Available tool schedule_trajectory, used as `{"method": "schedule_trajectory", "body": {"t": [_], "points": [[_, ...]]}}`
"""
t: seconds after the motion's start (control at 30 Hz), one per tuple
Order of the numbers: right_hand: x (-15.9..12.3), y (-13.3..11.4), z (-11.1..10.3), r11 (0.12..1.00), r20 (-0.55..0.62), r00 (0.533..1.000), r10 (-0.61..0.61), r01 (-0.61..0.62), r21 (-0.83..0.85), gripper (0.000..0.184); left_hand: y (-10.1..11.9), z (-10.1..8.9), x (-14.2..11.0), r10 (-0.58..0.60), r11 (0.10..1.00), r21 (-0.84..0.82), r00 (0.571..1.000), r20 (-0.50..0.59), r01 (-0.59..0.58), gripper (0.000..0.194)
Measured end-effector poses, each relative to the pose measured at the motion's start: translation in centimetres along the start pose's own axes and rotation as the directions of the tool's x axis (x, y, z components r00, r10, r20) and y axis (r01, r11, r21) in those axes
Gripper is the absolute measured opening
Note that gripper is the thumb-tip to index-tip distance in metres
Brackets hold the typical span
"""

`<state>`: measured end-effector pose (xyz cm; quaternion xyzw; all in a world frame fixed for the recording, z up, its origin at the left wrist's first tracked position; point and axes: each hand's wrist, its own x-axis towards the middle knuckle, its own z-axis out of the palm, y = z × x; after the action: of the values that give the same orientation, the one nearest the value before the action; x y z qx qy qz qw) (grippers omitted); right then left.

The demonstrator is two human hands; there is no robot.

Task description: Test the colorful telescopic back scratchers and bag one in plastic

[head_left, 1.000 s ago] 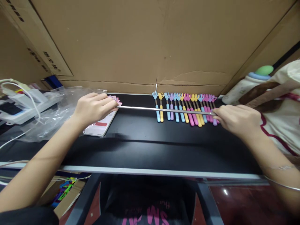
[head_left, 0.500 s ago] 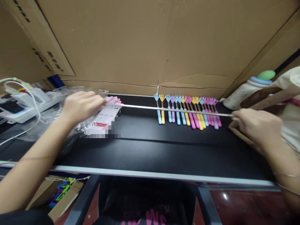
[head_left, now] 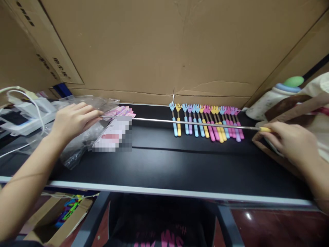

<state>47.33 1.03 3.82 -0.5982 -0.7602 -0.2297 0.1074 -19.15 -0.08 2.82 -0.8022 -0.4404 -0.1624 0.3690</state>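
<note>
A telescopic back scratcher (head_left: pixel 164 120), its thin metal rod drawn out long, spans level between my two hands above the black table. My left hand (head_left: pixel 73 120) pinches its far left end, where the head is hidden behind the fingers. At the other end, my right hand (head_left: pixel 295 140) is closed round the yellow handle, part of which shows past the fingertips. Behind and below the rod, several short back scratchers (head_left: pixel 195 125) with hand-shaped heads and blue, yellow, purple and pink handles lie in a row.
A phone (head_left: pixel 109 133), partly pixelated, lies near clear plastic bags (head_left: pixel 74 147) and pink printed cards (head_left: pixel 122 111). A white power strip (head_left: pixel 23 118) with cables stands left. A bottle (head_left: pixel 269 101) and cloth bag (head_left: pixel 318 116) are right. Cardboard (head_left: pixel 154 51) walls the back.
My left hand has shifted left along with its end of the rod, and its fingers have loosened into a pinch. On the right, my hand has slid outward, uncovering the yellow handle.
</note>
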Motion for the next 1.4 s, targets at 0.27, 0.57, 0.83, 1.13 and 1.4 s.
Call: {"method": "schedule_trajectory", "body": {"t": [0.27, 0.57, 0.83, 1.13, 1.4], "points": [[0.1, 0.8, -0.8, 0.783, 0.215, 0.969, 0.125, -0.229, 0.579, 0.053, -1.1, -0.3, -0.4, -0.272, 0.897, -0.368, 0.962, -0.024, 0.245, 0.022], [-0.1, -1.4, -1.8, 0.267, 0.273, 0.801, 0.533, -0.465, 0.844, 0.029, -2.8, 0.5, -1.7, -0.579, 0.343, -0.678, 0.715, 0.393, 0.65, 0.041], [2.0, -6.1, -0.3, -0.346, 0.42, 0.563, 0.711, -0.24, 0.907, 0.019, 0.6, 2.3, 1.6, -0.881, -0.288, -0.814, 0.193, 0.431, 0.504, 0.039], [2.8, -11.5, -1.8, -0.244, 0.306, 0.648, 0.698, -0.186, 0.952, 0.017, 7.7, 1.8, 4.7, -0.845, -0.181, -0.882, 0.39, 0.366, 0.435, 0.017], [2.4, -17.9, -0.9, -0.07, 0.126, 0.965, 0.232, -0.113, 0.991, 0.025, 15.0, 0.7, 6.8, -0.57, -0.128, -0.954, 0.767, 0.294, 0.271, 0.041]]}}
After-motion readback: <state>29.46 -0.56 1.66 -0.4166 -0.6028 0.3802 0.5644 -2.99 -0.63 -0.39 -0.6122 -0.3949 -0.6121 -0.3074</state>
